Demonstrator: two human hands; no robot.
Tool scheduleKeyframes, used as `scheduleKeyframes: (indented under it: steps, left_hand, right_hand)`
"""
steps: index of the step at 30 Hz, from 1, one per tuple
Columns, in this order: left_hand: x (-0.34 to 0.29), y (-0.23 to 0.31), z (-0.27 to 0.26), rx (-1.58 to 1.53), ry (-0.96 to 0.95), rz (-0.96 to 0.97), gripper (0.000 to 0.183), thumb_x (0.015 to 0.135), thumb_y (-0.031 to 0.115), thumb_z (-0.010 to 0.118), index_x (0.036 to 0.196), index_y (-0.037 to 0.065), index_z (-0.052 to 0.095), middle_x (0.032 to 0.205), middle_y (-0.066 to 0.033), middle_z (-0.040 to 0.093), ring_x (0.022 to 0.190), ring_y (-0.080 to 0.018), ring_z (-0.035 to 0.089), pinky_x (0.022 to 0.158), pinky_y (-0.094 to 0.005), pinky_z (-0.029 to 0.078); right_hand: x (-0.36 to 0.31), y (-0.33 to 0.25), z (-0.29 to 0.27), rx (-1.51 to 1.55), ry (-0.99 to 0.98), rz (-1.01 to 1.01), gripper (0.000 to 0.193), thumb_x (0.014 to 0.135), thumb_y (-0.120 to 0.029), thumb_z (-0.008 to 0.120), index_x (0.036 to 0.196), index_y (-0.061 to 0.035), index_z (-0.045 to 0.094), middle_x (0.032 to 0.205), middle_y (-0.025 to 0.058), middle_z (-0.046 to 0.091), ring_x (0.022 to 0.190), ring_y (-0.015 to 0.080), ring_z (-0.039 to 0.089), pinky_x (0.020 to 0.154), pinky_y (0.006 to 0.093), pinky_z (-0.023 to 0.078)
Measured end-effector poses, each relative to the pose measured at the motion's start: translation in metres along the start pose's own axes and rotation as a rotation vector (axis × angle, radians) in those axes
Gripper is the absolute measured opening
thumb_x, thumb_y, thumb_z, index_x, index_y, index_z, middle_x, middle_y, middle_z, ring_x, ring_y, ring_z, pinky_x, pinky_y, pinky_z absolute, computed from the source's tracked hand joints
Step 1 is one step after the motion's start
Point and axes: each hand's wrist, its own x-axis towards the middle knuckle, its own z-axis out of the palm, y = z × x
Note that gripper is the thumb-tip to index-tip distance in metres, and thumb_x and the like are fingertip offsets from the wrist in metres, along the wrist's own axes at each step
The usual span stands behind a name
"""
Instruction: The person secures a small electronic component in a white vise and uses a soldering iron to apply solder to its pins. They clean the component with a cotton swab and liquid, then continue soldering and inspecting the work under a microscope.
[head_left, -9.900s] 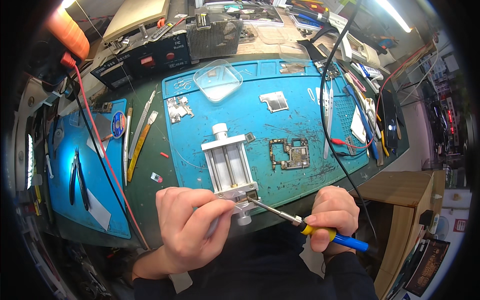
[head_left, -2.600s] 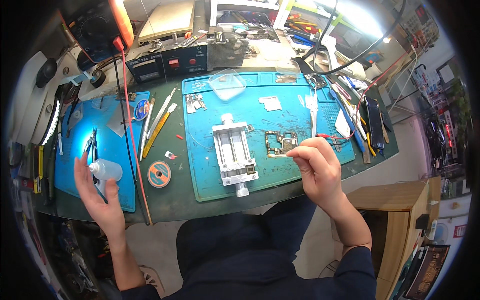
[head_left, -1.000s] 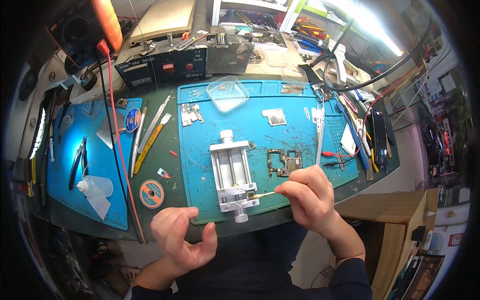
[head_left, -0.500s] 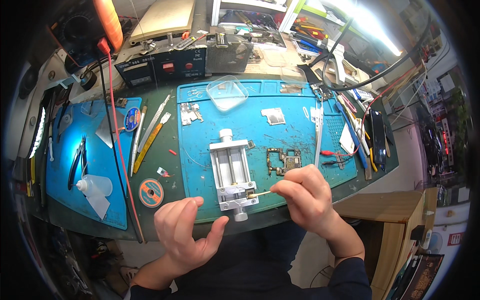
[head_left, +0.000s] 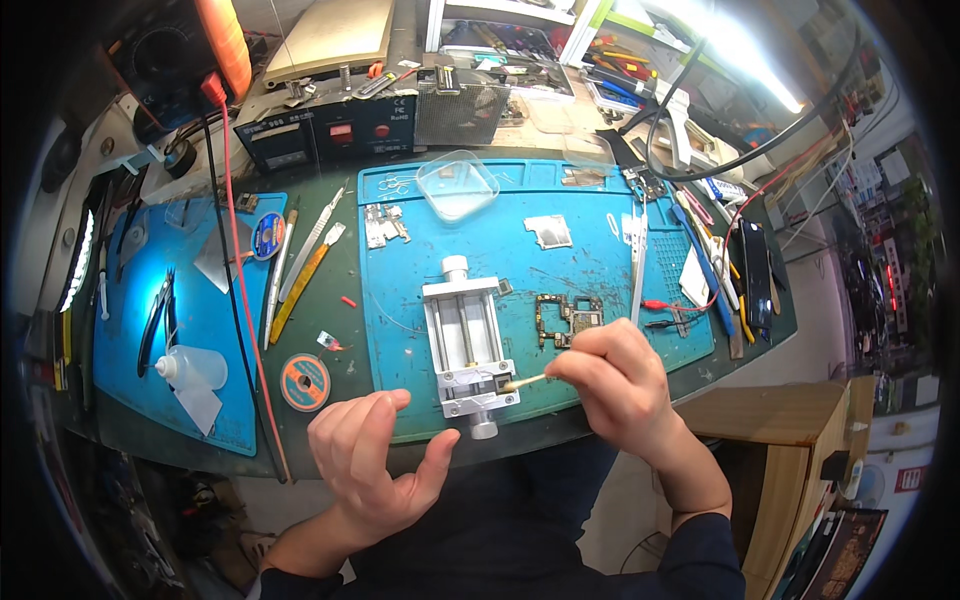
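Observation:
My right hand (head_left: 618, 388) pinches a cotton swab (head_left: 530, 380) by its stick. The swab's yellowed tip is at a small dark piece clamped in the silver metal holder (head_left: 464, 325), near that holder's lower right end. Whether the tip touches the piece I cannot tell. Left of the holder, my left hand (head_left: 372, 465) hangs with thumb and fingers apart, holding nothing. A phone circuit board (head_left: 570, 322) lies on the blue mat (head_left: 400, 270), just beyond my right hand.
A solder wire spool (head_left: 305, 384) and a white squeeze bottle (head_left: 192, 368) are on the left. Behind the holder stand a clear plastic tub (head_left: 457, 188) and a dark power unit (head_left: 330, 135). Tweezers (head_left: 638, 262) and a red clip lead (head_left: 660, 305) lie right.
My right hand has shifted slightly to the right, and the swab's tip with it. My left hand has stayed almost still.

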Motion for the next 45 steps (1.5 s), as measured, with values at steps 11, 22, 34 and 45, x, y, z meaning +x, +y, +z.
scheduleKeyframes:
  steps: [11, 22, 34, 45]
  left_hand:
    - [0.000, 0.001, 0.001, 0.013, -0.006, -0.005, 0.072, 0.086, 0.028, 0.084, 0.142, 0.001, 0.047, 0.120, -0.0099, 0.065, 0.103, -0.0254, 0.059, 0.088, -0.0402, 0.041]
    - [-0.001, 0.001, 0.001, 0.020, -0.006, -0.017, 0.071, 0.086, 0.027, 0.083, 0.141, 0.001, 0.047, 0.120, -0.0094, 0.065, 0.104, -0.0259, 0.058, 0.090, -0.0409, 0.040]
    - [-0.001, 0.002, 0.001, 0.022, -0.014, -0.028, 0.068, 0.087, 0.028, 0.082, 0.139, 0.001, 0.048, 0.119, -0.0091, 0.064, 0.105, -0.0260, 0.059, 0.090, -0.0409, 0.040]
    - [0.000, 0.002, 0.000, 0.052, -0.022, -0.019, 0.068, 0.086, 0.027, 0.081, 0.139, 0.000, 0.048, 0.119, -0.0096, 0.064, 0.104, -0.0262, 0.059, 0.090, -0.0414, 0.040]
  right_hand:
    - [0.001, 0.001, -0.001, -0.003, -0.012, -0.005, 0.034, 0.070, 0.007, 0.066, 0.102, -0.0043, 0.071, 0.091, 0.0071, 0.059, 0.077, 0.0254, 0.060, 0.065, 0.0351, 0.052]
    - [0.001, 0.005, -0.003, -0.022, -0.005, -0.041, 0.035, 0.068, 0.005, 0.069, 0.102, -0.0034, 0.071, 0.094, 0.0065, 0.061, 0.076, 0.0232, 0.061, 0.064, 0.0326, 0.053]
    - [-0.001, 0.009, -0.004, 0.007, -0.017, -0.050, 0.036, 0.069, 0.003, 0.070, 0.104, -0.0043, 0.073, 0.094, 0.0066, 0.061, 0.078, 0.0233, 0.063, 0.064, 0.0333, 0.054]
    - [-0.001, 0.009, -0.007, 0.005, -0.056, -0.089, 0.036, 0.068, 0.001, 0.071, 0.104, -0.0041, 0.073, 0.093, 0.0056, 0.061, 0.077, 0.0209, 0.063, 0.063, 0.0319, 0.055]
